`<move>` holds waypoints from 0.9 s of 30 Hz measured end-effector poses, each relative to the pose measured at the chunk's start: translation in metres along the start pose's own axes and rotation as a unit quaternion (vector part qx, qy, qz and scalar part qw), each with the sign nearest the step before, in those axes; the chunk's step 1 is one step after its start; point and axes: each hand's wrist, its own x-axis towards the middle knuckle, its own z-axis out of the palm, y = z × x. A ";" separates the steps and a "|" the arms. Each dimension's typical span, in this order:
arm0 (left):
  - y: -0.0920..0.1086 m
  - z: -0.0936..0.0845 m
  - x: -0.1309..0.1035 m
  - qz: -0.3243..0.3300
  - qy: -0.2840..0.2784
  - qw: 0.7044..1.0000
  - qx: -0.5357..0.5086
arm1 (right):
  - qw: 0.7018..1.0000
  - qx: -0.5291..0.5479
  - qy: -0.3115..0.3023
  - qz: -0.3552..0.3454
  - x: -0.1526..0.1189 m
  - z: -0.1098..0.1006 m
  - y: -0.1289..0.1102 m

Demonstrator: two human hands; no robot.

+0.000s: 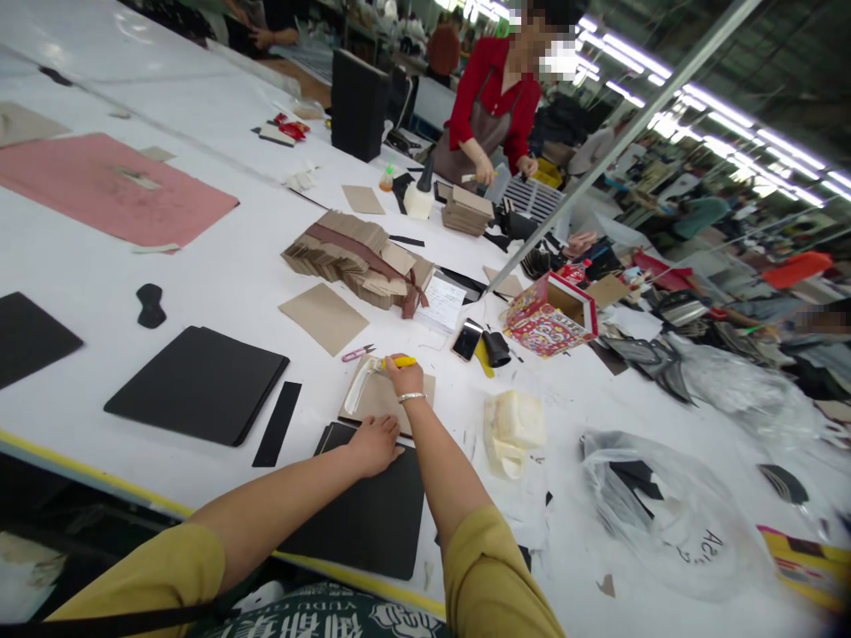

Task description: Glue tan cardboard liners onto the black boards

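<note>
My right hand (402, 379) is closed around a brush with a yellow handle (402, 361), its bristles touching a beige board (386, 396). A white streak of what looks like glue (359, 386) runs down the board's left side. My left hand (376, 445) lies flat with fingers out, at the board's near edge and over a stack of black sheets (372, 518). Pink-handled thread snips (357, 353) rest just beyond the board. To the right of my hands stands a glue-stained, cream plastic container (515, 425).
Black panels (199, 385) and a black strip (277, 424) lie left. Ahead are a tied bundle of beige boards (359, 257), a phone (467, 338) and a red box (553, 315) beside a metal pole (618, 146). A clear plastic bag (665, 523) lies right. A co-worker (492, 106) stands opposite.
</note>
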 end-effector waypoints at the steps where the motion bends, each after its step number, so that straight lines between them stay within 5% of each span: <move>1: 0.000 -0.001 0.000 0.000 -0.004 1.000 0.000 | 1.000 -0.011 0.011 0.009 0.001 -0.004 0.004; 10: -0.007 -0.005 0.019 -0.028 -0.011 0.997 0.073 | 0.984 -0.143 0.078 0.074 -0.008 -0.091 0.057; 14: -0.014 -0.007 0.032 -0.016 -0.025 0.995 0.095 | 0.978 -0.166 0.095 0.078 -0.031 -0.100 0.063; 22: -0.018 -0.017 0.042 0.031 -0.035 0.991 0.123 | 0.986 -0.118 0.073 0.096 -0.123 -0.110 0.077; 27: -0.020 -0.023 0.048 0.046 -0.076 0.988 0.126 | 0.990 -0.069 0.086 0.091 -0.138 -0.121 0.078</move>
